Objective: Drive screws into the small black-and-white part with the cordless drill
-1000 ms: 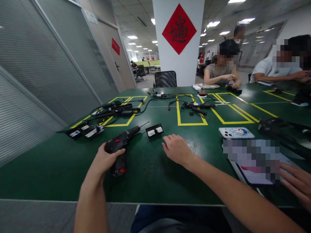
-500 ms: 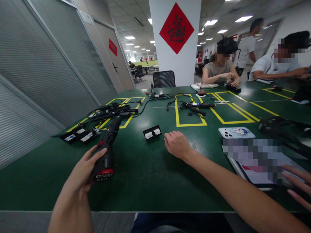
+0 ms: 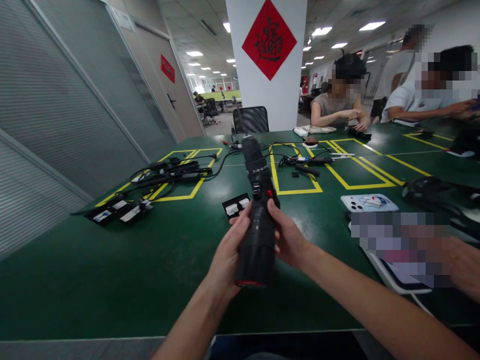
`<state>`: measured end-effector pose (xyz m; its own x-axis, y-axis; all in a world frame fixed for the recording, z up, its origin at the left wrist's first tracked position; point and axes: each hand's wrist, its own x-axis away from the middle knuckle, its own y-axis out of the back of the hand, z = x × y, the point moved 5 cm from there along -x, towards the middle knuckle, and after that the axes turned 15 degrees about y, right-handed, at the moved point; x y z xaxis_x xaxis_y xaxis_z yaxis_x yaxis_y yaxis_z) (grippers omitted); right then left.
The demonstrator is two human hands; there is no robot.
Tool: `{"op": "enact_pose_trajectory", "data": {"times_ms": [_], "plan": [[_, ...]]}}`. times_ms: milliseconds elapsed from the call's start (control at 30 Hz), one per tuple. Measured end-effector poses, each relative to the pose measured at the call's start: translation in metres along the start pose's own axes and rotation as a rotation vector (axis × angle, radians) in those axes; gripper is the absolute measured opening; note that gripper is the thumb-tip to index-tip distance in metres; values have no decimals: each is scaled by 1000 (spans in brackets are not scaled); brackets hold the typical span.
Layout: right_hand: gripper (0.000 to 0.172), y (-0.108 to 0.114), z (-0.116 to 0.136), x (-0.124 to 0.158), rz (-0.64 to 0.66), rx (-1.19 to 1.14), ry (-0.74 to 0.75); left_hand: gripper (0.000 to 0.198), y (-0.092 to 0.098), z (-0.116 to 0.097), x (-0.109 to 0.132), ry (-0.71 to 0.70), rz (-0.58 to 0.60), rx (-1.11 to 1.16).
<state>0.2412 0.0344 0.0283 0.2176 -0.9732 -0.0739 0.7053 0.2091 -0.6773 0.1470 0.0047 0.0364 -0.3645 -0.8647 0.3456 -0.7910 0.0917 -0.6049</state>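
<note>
A black cordless drill (image 3: 258, 220) with a red switch and a red-rimmed base is held up over the middle of the table, its thin bit pointing away from me. My left hand (image 3: 230, 250) is closed around its left side. On the other side, my right hand (image 3: 290, 232) grips it close to the red switch. The fingers behind the drill are partly hidden. Just beyond my left hand lies a small black case (image 3: 233, 204) with white pieces, partly covered by the drill.
Black cables and tools (image 3: 172, 172) lie at the left, near two black cases with white labels (image 3: 103, 215). A pen-like tool (image 3: 311, 161) lies within yellow tape. At right are a phone (image 3: 369, 202), a tablet (image 3: 393, 272) and another person's hand (image 3: 465, 265). People sit across the table.
My left hand has carried the drill rightward to the middle. My right hand, previously empty beside the small case, now holds the drill too. The other person's hand has moved over the tablet.
</note>
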Motion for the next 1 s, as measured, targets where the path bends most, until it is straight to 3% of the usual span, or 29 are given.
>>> {"op": "enact_pose_trajectory", "data": {"times_ms": [67,133,267,467,600,733,867,1000], "plan": [[43,5,3,1,55,-121,-70,49,-13,8,-16,16,84,1],[45,18,10,-3,12,-146,-13,46,-24,8,-31,48,154,-72],[45,29,20,-12,-43,-95,130,45,-37,-16,-49,56,158,-367],[32,23,50,-9,-142,56,400,36,-54,-69,-26,-344,-62,-1142],[28,28,83,-4,-169,217,589,45,-36,-91,-10,-454,-313,-1266],[36,43,100,2,-197,342,653,47,-4,-102,-23,-499,-453,-1354],[42,54,88,3,-201,294,545,48,21,-102,-43,-529,-544,-1372],[39,54,70,2,-211,211,425,48,13,-77,-44,-528,-490,-1346]]}}
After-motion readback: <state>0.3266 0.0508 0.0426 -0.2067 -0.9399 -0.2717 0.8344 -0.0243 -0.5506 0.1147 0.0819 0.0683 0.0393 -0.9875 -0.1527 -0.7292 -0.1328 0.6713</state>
